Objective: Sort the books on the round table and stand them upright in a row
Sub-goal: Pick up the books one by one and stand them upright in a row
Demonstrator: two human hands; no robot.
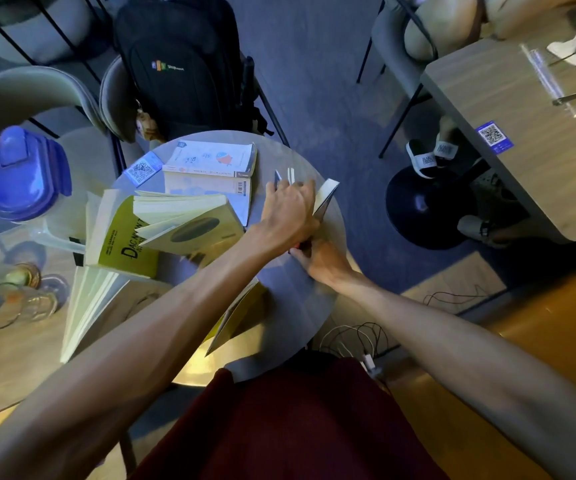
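I saw both bare hands at the right edge of the round grey table [300, 306]. My left hand [288, 209] lay on top of a thin dark-covered book [326, 195] that stood on its edge there, and its fingers were curled over the top of the book, pressed together. My right hand [317, 259] held the near end of the same book low at the table surface; whether its fingers pinched the cover I could not tell, because they were hidden. Two more thin books [283, 177] stood upright just beyond the left hand. At the far edge lay a flat white paperback with a red bird drawing [210, 157]. At the left edge an open yellow book with black title letters [123, 237] leaned under another fanned-open yellow book [189, 220].
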